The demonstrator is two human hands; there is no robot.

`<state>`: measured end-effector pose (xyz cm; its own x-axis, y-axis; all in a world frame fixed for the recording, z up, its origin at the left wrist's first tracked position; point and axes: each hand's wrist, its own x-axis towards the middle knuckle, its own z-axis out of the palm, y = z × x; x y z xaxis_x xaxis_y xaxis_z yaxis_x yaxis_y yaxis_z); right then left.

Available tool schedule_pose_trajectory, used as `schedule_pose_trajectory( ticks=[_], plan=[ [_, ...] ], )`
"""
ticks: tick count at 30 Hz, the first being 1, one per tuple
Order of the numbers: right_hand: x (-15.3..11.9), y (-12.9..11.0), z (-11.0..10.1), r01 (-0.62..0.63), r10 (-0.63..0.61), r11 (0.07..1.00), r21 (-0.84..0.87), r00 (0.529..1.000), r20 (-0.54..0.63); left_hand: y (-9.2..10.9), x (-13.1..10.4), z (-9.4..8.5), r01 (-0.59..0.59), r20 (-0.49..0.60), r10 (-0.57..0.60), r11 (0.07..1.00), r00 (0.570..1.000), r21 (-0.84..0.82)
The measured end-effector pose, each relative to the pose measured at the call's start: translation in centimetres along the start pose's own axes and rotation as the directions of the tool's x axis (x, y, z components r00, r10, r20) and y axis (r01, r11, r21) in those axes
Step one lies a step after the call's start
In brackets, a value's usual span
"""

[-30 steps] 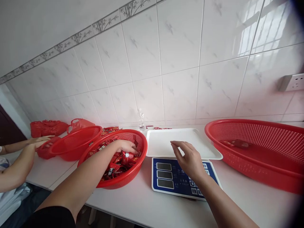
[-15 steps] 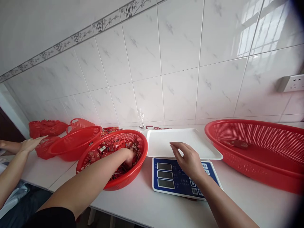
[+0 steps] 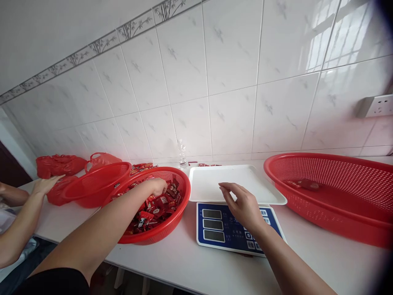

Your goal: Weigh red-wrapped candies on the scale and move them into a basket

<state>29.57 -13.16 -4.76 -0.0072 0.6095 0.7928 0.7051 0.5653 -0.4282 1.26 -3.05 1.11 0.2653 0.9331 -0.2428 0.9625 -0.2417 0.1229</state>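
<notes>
A red perforated basket stands in front of me, filled with small shiny red wrapped packets. My left hand is over the packets inside its rim. Its fingers are curled downward, and whatever they hold is hidden. My right hand hovers above a blue-faced digital scale with a white weighing tray. Thumb and index fingertips are brought together in a pinch, with nothing visible between them. The tray carries no packets, and the scale's displays look blank.
To the right is a long red basket with a red packet inside. Left stand another red basket and red plastic bags. A clear bottle is by the tiled wall. Another person's hand reaches in at far left.
My left hand has come up out of the packets and shifted left, showing more of them. My right hand stays in nearly the same place.
</notes>
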Motion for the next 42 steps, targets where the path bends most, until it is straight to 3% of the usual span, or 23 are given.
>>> schedule_pose_trajectory(
  ticks=[3,7,12,17,23,26,27,29,31,32,33,34,37,40,42],
  plan=[
    [-0.1,-0.1,0.0,0.000,-0.001,1.000,0.013,1.000,0.009,0.9,-0.5,0.7,0.049,0.125,-0.072,0.983,0.990,0.178],
    [-0.2,-0.2,0.2,-0.004,0.003,1.000,0.026,0.999,0.036,2.4,-0.6,2.6,0.102,0.118,-0.166,0.901,0.979,0.421],
    [-0.2,-0.3,0.3,-0.014,0.013,0.999,0.030,0.998,0.056,2.2,-0.3,3.6,0.084,0.043,-0.109,0.917,0.993,0.389],
    [-0.1,-0.2,0.2,-0.017,0.016,1.000,0.020,0.999,0.049,1.6,-0.2,3.5,0.057,-0.022,-0.053,0.947,0.998,0.317],
    [0.1,-0.1,-0.1,-0.038,0.038,0.999,0.016,0.999,0.030,0.6,0.1,1.1,-0.012,-0.121,0.025,0.994,0.992,0.105],
    [0.1,-0.1,-0.1,-0.041,0.040,0.999,0.019,0.999,0.032,1.4,0.2,-0.5,-0.062,-0.219,0.022,0.982,0.975,-0.177],
    [0.1,-0.1,-0.1,-0.046,0.045,0.999,0.019,0.999,0.031,2.1,0.2,-1.0,-0.091,-0.243,0.010,0.942,0.970,-0.324],
    [0.1,0.0,-0.1,-0.055,0.054,0.998,0.021,0.998,0.029,4.0,0.1,-1.9,-0.186,-0.252,0.036,0.777,0.967,-0.601],
    [0.1,0.0,-0.1,-0.058,0.058,0.998,0.022,0.998,0.026,5.8,0.1,-2.3,-0.276,-0.244,0.136,0.598,0.960,-0.753],
    [0.1,0.1,-0.1,-0.059,0.058,0.998,0.022,0.998,0.026,6.4,0.2,-2.3,-0.294,-0.241,0.168,0.554,0.956,-0.779],
    [0.2,0.1,-0.1,-0.061,0.060,0.998,0.022,0.998,0.026,6.8,0.2,-2.2,-0.284,-0.226,0.171,0.582,0.959,-0.762],
    [0.2,0.1,-0.2,-0.065,0.064,0.998,0.022,0.998,0.028,6.9,0.3,-1.8,-0.244,-0.202,0.140,0.668,0.969,-0.704],
    [0.2,0.0,-0.2,-0.080,0.079,0.996,0.034,0.996,0.032,5.6,0.5,-0.1,0.005,-0.110,-0.051,0.924,0.993,-0.382],
    [0.2,0.0,-0.1,-0.075,0.073,0.996,0.050,0.997,0.032,3.5,0.7,1.8,0.143,0.009,-0.144,0.965,0.989,-0.221],
    [0.2,0.1,0.0,-0.069,0.067,0.996,0.051,0.997,0.033,2.4,0.8,2.8,0.145,0.096,-0.137,0.986,0.986,-0.084]
  ],
)
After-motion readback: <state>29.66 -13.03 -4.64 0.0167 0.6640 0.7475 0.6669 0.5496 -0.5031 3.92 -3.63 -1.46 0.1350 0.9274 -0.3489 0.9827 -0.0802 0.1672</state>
